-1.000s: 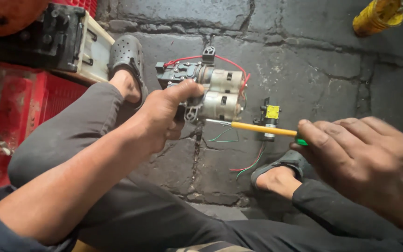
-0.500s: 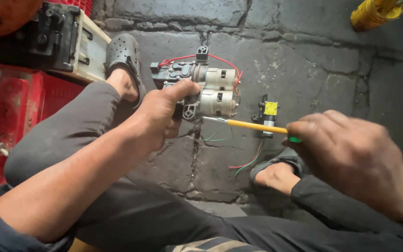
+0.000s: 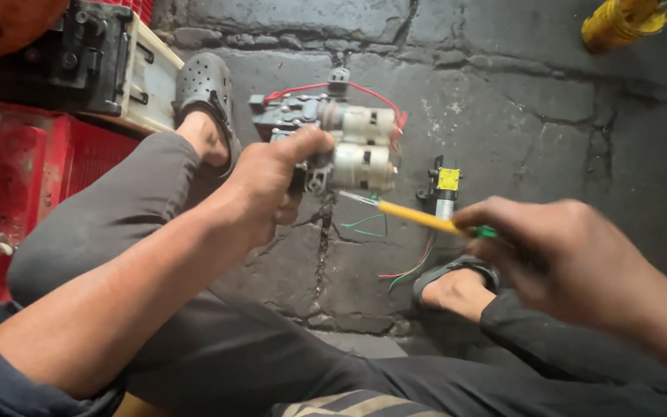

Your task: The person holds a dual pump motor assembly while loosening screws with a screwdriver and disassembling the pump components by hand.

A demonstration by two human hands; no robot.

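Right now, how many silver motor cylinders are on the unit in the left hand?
2: upper motor cylinder and lower motor cylinder, stacked beside the left hand. Others may be hidden.

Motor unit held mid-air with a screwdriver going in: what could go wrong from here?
1. The left hand alone holds the motor unit off the floor; a hard push from the screwdriver may twist it loose.
2. The tip could slip toward the left fingers.
3. Loose red wires loop over the unit and might snag or pull free.
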